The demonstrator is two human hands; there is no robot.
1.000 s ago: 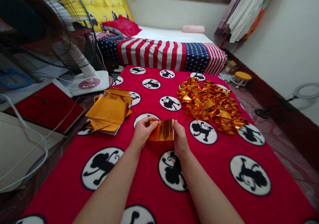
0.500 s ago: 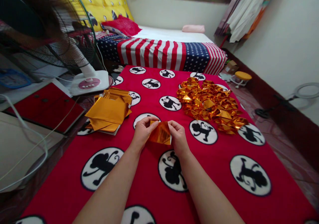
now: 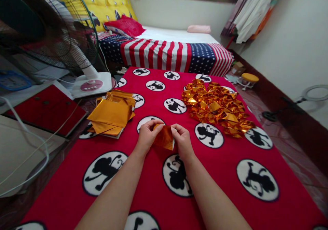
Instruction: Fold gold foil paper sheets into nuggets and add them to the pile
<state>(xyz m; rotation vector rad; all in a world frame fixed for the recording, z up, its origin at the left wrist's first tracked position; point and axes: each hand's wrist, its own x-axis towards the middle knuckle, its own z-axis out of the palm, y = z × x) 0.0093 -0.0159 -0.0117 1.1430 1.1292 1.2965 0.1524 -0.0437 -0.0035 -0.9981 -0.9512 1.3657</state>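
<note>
A small sheet of shiny gold-orange foil paper (image 3: 164, 139) is held up between my two hands over the red cloth. My left hand (image 3: 148, 134) pinches its left side with thumb and fingers. At its right edge my right hand (image 3: 182, 139) is closed on it in the same way, and a thin white edge of the sheet shows there. To the left lies a stack of flat gold sheets (image 3: 110, 114). On the right is a heap of folded gold foil pieces (image 3: 215, 105).
The red cloth (image 3: 217, 189) with monkey prints covers the table. A fan (image 3: 91, 81) stands at the left, beside a red panel (image 3: 48, 107). A bed (image 3: 164, 54) lies beyond, with a yellow stool (image 3: 249, 77) and a ring-light stand (image 3: 292, 103) at the right.
The right side of the foil sheet has shifted slightly left, along with my right hand's fingers, and the sheet's glare has changed. My left hand stays nearly where it was.
</note>
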